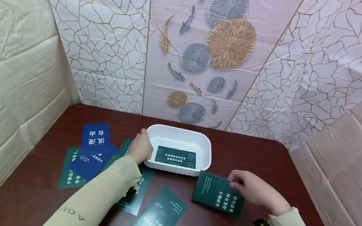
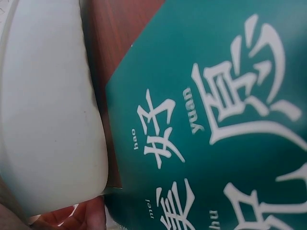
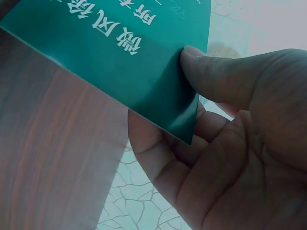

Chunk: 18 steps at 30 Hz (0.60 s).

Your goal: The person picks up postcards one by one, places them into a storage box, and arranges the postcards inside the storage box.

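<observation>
A white plastic tray (image 1: 180, 134) stands at the middle of the table, with one green card (image 1: 176, 157) lying inside it. My left hand (image 1: 140, 147) grips the tray's left end; in the left wrist view only part of its fingers (image 2: 79, 216) shows at the bottom, by the tray wall (image 2: 53, 120). To the right of the tray, my right hand (image 1: 255, 190) pinches a green card (image 1: 216, 192) with white characters by its corner. The thumb (image 3: 216, 76) lies over the card's printed face and the other fingers are behind it. The card is held off the table.
Blue cards (image 1: 95, 137) overlap a green card (image 1: 69, 168) on the left. Another green card (image 1: 137, 196) lies partly under my left forearm. A further green card (image 1: 160, 217) rests at the front middle. Patterned cloth (image 1: 191, 91) hangs behind the table.
</observation>
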Available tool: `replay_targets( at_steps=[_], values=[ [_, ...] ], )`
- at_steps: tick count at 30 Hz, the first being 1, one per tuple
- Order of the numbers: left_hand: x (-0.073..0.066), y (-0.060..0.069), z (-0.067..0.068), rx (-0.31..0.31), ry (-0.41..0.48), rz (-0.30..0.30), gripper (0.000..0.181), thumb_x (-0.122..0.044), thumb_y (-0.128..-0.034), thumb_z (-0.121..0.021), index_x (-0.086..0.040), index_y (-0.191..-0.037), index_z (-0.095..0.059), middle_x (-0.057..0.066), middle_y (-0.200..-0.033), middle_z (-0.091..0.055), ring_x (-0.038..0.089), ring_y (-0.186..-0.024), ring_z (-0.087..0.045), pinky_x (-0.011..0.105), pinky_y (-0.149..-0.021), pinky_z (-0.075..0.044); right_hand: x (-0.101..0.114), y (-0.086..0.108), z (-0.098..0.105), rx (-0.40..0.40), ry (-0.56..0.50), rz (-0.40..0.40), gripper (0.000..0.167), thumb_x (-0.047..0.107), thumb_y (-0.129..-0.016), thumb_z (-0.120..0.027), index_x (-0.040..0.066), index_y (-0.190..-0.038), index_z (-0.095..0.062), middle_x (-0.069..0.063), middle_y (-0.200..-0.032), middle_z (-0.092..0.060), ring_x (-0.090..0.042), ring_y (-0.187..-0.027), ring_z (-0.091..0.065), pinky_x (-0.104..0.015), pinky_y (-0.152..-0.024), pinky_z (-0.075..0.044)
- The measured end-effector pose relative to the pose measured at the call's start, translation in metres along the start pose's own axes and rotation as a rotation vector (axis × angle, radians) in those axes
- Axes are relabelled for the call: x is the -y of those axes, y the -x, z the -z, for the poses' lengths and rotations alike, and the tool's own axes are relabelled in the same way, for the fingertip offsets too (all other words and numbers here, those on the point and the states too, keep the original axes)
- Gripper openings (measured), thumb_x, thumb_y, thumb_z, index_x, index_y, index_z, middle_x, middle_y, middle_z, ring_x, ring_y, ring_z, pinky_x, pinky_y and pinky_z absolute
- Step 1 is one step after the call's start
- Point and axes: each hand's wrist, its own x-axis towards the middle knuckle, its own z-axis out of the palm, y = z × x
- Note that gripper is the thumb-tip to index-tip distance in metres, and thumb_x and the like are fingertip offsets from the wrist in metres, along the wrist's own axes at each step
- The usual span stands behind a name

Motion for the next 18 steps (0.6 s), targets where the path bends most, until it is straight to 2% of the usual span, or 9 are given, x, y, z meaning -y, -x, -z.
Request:
replay_targets(
  at_steps=[6, 13, 18],
  values=[
    [0.001, 0.000, 0.000, 0.000, 0.001, 0.006, 0.071, -0.008, -0.0890, -0.063, 0.001, -0.146, -0.022, 0.023, -0.126, -0.050, 0.034, -0.100, -0.057, 0.053, -0.090, -0.047, 0.004, -0.009, 0.009, -0.079, -0.043, 0.076, 0.005, 0.018, -0.097, -0.059, 0.015, -0.096, -0.062, 0.001, -0.080, -0.057, -0.016, -0.076, -0.055, -0.032, -0.065, -0.047],
    [0.001, 0.000, 0.001, 0.003, 0.007, 0.011, 0.073, -0.008, -0.0894, -0.063, 0.000, -0.148, -0.021, 0.023, -0.127, -0.050, 0.034, -0.101, -0.056, 0.053, -0.091, -0.047, 0.012, -0.030, 0.015, -0.205, -0.127, 0.077, 0.007, 0.016, -0.098, -0.059, 0.017, -0.101, -0.064, -0.001, -0.086, -0.062, -0.018, -0.075, -0.060, -0.034, -0.067, -0.052],
    [-0.001, 0.000, 0.000, 0.005, 0.000, 0.018, 0.074, -0.009, -0.0896, -0.064, -0.001, -0.148, -0.020, 0.023, -0.129, -0.049, 0.034, -0.103, -0.056, 0.054, -0.092, -0.046, 0.021, -0.050, 0.020, -0.266, -0.179, 0.095, 0.009, 0.019, -0.099, -0.056, 0.017, -0.103, -0.064, -0.003, -0.088, -0.064, -0.019, -0.073, -0.062, -0.037, -0.068, -0.052]
  ],
)
